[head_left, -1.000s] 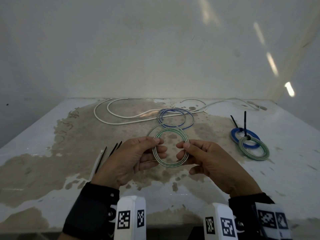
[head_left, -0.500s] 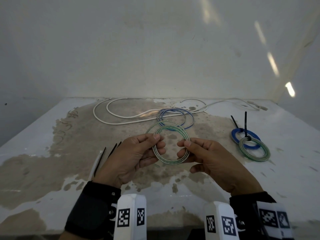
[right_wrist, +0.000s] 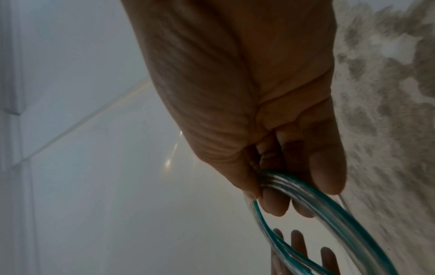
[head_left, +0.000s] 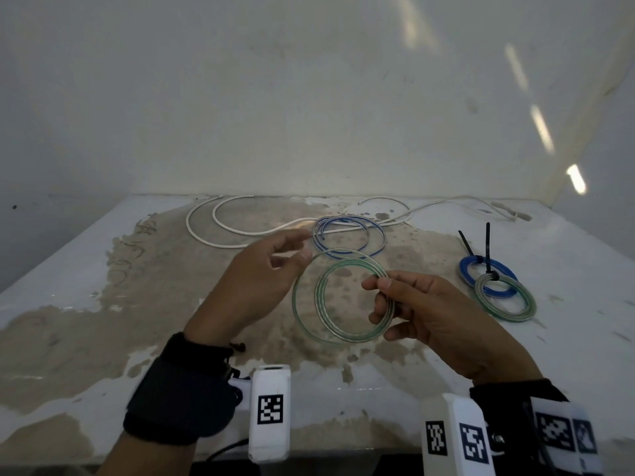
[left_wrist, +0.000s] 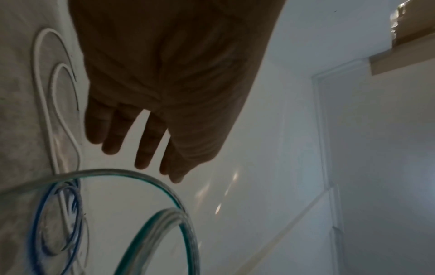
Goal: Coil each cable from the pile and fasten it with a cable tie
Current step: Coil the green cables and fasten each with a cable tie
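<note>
A clear cable with a green stripe (head_left: 343,333) is wound into a coil above the table. My right hand (head_left: 379,286) pinches the coil's right side, fingers curled round the bundled turns (right_wrist: 329,202). One outer turn (left_wrist: 105,170) stands wider than the rest on the left. My left hand (head_left: 299,249) hovers just left of that loose turn with its fingers (left_wrist: 141,141) straight and nothing in them.
Behind the hands lie a loose blue-striped cable (head_left: 374,250) and a long white cable (head_left: 240,231). At the right, a tied blue coil (head_left: 469,273) and a tied green coil (head_left: 515,316) rest with black cable ties (head_left: 487,249) sticking up. The tabletop (head_left: 103,321) is stained.
My left hand has let go of the coil and lifted up and away with fingers spread. An outer turn has sprung wider. My right hand keeps its grip.
</note>
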Demonstrator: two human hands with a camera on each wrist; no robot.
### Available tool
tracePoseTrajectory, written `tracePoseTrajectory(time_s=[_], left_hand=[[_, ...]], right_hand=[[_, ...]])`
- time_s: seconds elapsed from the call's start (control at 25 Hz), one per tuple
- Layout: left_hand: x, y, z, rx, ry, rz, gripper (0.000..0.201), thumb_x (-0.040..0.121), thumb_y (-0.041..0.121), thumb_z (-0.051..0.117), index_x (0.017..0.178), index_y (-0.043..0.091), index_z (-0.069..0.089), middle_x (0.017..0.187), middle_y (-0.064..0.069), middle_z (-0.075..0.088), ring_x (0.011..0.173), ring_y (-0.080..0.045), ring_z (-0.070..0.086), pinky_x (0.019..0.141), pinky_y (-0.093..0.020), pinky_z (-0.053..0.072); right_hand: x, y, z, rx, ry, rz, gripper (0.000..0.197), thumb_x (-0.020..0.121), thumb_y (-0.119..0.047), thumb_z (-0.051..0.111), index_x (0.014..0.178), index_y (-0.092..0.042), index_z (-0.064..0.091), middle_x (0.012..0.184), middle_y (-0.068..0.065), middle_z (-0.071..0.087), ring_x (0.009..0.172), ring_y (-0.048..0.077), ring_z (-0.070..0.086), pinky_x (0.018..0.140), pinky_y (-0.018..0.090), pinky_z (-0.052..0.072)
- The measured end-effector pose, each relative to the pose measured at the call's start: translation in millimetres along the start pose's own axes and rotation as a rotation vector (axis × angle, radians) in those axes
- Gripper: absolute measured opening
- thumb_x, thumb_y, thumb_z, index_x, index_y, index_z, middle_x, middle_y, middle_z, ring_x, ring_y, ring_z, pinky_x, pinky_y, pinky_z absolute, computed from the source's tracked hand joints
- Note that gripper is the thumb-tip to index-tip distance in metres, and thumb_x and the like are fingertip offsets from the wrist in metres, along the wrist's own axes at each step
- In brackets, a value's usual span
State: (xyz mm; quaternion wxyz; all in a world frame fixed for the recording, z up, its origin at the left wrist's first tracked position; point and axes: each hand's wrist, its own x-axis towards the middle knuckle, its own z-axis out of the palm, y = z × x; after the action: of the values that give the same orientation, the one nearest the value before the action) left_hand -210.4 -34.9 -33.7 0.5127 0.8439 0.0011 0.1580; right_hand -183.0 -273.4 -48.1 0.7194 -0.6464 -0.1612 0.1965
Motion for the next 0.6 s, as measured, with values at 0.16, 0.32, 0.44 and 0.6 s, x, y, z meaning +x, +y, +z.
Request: tracePoseTrajectory(time_s=[0.16,0.32,0.44,0.6], left_hand=[[-3,-3,4,-0.180,-0.158,-0.110,0.016,0.097,0.018,0.061,0.102,0.025,0.074,0.087,0.006,0.077,0.083,-0.010,0.072,0.079,-0.023,0.053],[-14,0,12,-0.355,-0.189,-0.233,0.014,0.098,0.014,0.058,0.103,0.014,0.071,0.090,-0.002,0.079,0.079,-0.014,0.075,0.076,-0.029,0.057],[-20,4,15,-0.443,-0.203,-0.282,0.011,0.098,0.018,0.058,0.105,0.015,0.067,0.094,-0.003,0.079,0.079,-0.013,0.075,0.070,-0.023,0.058],[-23,6,14,-0.498,-0.216,-0.310,0.017,0.093,0.023,0.065,0.106,0.012,0.067,0.095,-0.006,0.079,0.078,-0.014,0.075,0.069,-0.024,0.060]], right_hand=[[0,1,-2,0.050,0.065,-0.017,0.028,0.089,-0.027,0.060,0.104,-0.009,0.075,0.076,0.006,0.068,0.075,0.017,0.070,0.058,0.026,0.058],[2,3,2,0.076,0.125,-0.001,0.022,0.099,-0.019,0.055,0.105,-0.009,0.074,0.077,0.006,0.069,0.076,0.016,0.072,0.058,0.026,0.060],[4,4,7,0.071,0.160,0.004,0.021,0.100,-0.019,0.055,0.105,-0.010,0.074,0.078,0.006,0.069,0.076,0.016,0.073,0.058,0.026,0.060],[4,3,11,0.084,0.179,-0.001,0.021,0.100,-0.020,0.055,0.106,-0.010,0.074,0.078,0.005,0.070,0.076,0.016,0.073,0.057,0.026,0.059]])
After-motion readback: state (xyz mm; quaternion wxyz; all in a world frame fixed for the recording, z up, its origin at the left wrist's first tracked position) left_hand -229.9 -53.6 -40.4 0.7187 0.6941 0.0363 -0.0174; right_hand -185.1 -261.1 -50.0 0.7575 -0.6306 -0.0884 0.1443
